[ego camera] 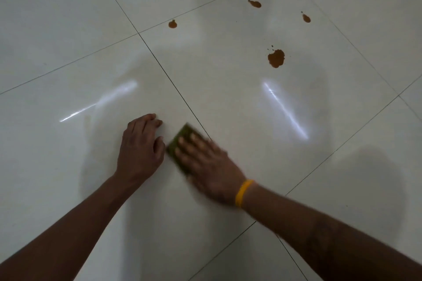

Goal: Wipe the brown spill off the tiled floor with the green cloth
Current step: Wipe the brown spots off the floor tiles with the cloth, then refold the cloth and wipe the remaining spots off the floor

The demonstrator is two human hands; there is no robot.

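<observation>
Well, the right hand [206, 162] (yellow wristband [243, 192], blurred) presses flat, fingers slightly spread, on the green cloth [180, 143]; the left hand [139, 146] rests curled beside it. Brown spill [276, 58] lies well apart toward one o'clock on the tiled floor [68, 29].

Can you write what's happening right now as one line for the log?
stage: wiping | right hand: flat on green cloth, blurred | left hand: on tiled floor | brown spill: four spots, far, untouched
</observation>
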